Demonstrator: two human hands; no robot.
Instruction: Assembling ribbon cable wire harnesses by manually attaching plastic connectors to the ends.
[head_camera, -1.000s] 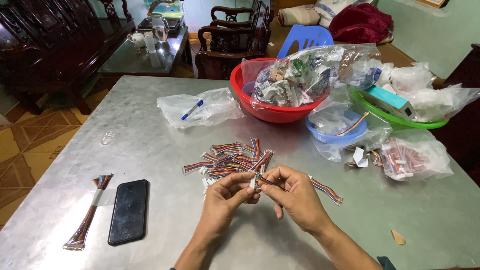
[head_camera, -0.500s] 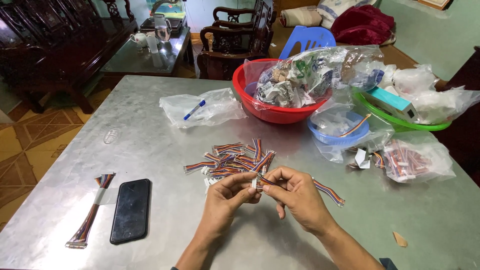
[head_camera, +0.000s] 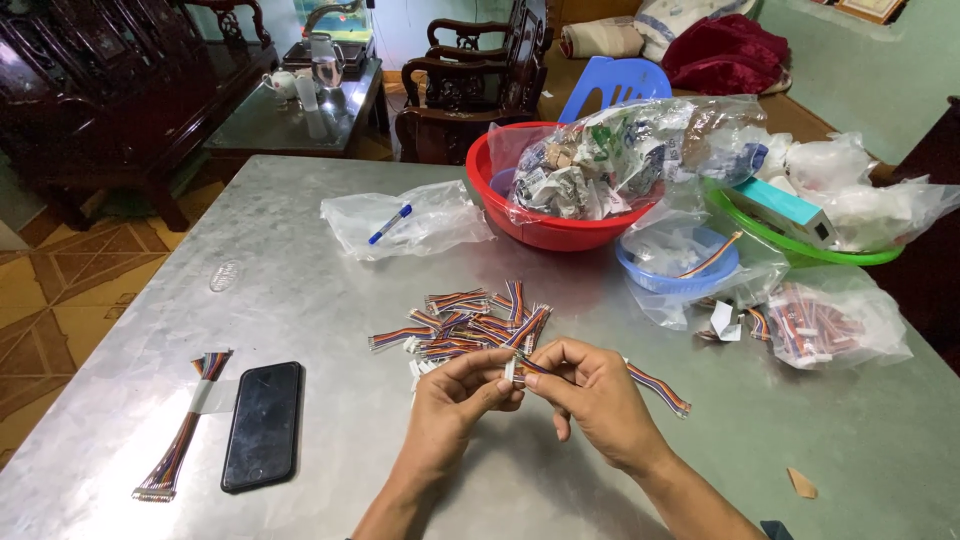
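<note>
We're looking down on a dull grey metal bench (head_camera: 300, 290), scuffed and faintly shiny, and right at its near edge our two hands meet. Our left hand (head_camera: 455, 395) has its fingertips pinched shut on the small white connector end of a rainbow ribbon cable (head_camera: 655, 385), while our right hand (head_camera: 595, 400) is curled closed around the same cable just beside it, the loose striped tail trailing off to the right across the bench.

Just beyond our knuckles lies a loose pile of short cables (head_camera: 470, 325) of the same kind, fanned out in all directions. Far left, a longer cable bundle (head_camera: 185, 425) lies banded with white, and a black phone (head_camera: 262, 425) rests face up just beside it.

Toward the back of the bench we see a clear plastic bag (head_camera: 440, 225) with a blue pen (head_camera: 390, 224) inside, a red basin (head_camera: 550, 225) stuffed with crumpled bags, a small blue bowl (head_camera: 675, 270), a green basin (head_camera: 800, 245) and a bag of more cables (head_camera: 830, 320) on the right.

Past the bench, the room shows dark carved wooden chairs (head_camera: 470, 85), a glass-topped side table (head_camera: 290, 115) with a tea set, a blue plastic chair (head_camera: 615, 85), patterned floor tiles (head_camera: 40, 300) and a pale green wall (head_camera: 860, 70).
</note>
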